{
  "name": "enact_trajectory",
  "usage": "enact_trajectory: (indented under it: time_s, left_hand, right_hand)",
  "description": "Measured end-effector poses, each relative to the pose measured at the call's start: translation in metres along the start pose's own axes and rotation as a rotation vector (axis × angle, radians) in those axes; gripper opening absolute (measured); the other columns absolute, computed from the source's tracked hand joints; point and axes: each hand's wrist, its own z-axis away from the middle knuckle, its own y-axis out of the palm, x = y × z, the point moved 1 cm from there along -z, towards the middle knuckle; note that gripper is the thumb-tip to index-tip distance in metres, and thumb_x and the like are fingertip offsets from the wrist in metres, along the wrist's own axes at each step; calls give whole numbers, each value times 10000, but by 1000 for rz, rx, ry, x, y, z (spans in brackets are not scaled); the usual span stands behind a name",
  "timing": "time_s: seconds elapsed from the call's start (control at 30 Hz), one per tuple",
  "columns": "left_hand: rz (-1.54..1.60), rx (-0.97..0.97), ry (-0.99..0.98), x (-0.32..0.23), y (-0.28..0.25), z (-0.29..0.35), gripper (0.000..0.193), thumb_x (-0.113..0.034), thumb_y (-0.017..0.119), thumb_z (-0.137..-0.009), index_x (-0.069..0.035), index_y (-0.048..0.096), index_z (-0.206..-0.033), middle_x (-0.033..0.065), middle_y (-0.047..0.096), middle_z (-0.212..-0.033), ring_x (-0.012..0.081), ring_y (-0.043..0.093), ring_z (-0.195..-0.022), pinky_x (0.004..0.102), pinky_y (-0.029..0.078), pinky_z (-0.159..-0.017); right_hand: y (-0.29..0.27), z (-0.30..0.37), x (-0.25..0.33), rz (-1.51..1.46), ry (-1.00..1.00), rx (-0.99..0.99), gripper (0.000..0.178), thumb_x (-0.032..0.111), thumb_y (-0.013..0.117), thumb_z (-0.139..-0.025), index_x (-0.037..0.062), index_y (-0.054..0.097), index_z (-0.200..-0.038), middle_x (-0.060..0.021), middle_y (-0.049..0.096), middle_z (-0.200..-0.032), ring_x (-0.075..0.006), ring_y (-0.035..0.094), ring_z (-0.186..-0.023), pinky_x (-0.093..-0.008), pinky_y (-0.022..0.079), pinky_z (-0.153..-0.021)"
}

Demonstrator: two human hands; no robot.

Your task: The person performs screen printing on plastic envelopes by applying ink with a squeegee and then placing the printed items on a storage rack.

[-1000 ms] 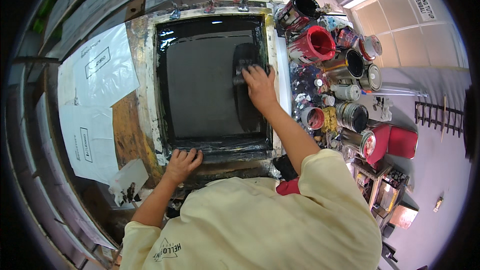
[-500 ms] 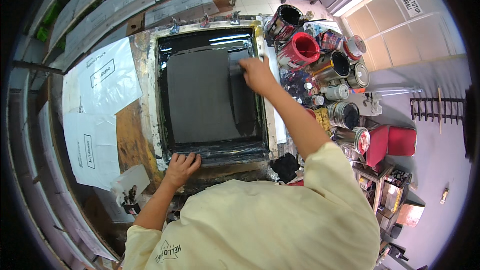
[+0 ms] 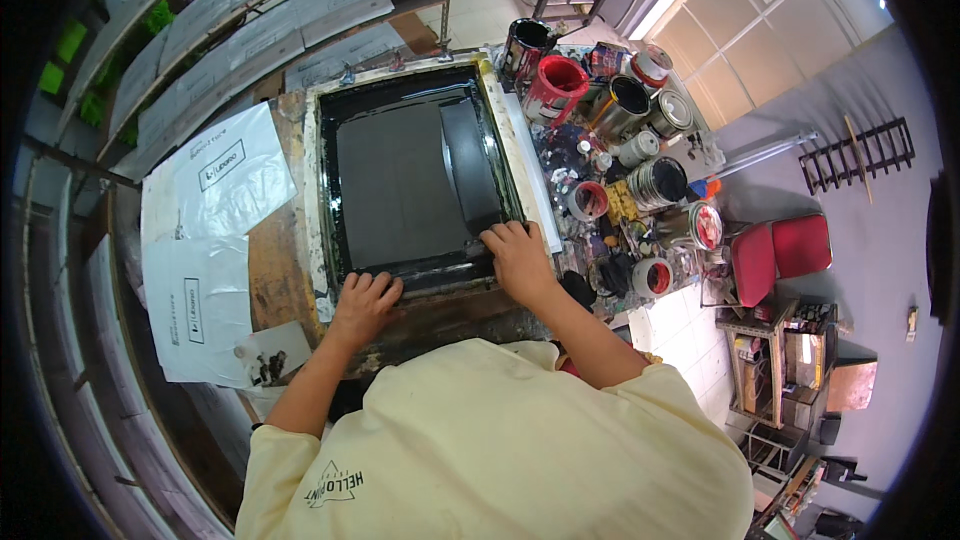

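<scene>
My hands bracket the near edge of a dark-coated screen in its pale frame [image 3: 313, 190], which lies on the stained worktable [image 3: 275, 260] in front of me. My left hand [image 3: 366, 310] rests at the near left with fingers slightly spread over the edge; my right hand [image 3: 518, 265] bends its fingers over the near right corner. Whether either thumb grips underneath, or the right fingers pinch anything, I cannot tell.

An uneven lift could twist the frame against the clamps [image 3: 397, 64] along its far side. Fingertips slipping inward could smear the glossy dark band [image 3: 470, 165] at the screen's right, which looks wet, and soiled fingers could then mark the printed white sheets [image 3: 240, 155] at left. A stray right elbow might catch the crowded containers, among them a red pot [image 3: 556, 90] standing uncovered at far right.
</scene>
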Motion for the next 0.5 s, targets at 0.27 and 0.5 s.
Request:
enact_trajectory:
  time_s: [0.27, 0.5]
  left_hand:
    - [22, -9, -8, -1, -18, -2, 622, -368, 864, -704, -127, 625, -1225, 63, 583, -1150, 259, 554, -997, 422, 425, -888]
    - [53, 44, -32, 1, -44, -6, 599, -397, 828, -762, -126, 622, -1255, 64, 582, -1165, 266, 543, -1035, 424, 421, -925]
  right_hand:
    - [-20, 9, 16, -23, 17, -95, 443, 34, 664, -782, 79, 600, -1217, -89, 588, -1163, -273, 547, -1138, -443, 378, -992]
    - [-31, 3, 36, 23, 30, -180, 375, 63, 652, -807, 55, 599, -1178, -100, 586, -1106, -299, 550, -1101, -464, 393, -967]
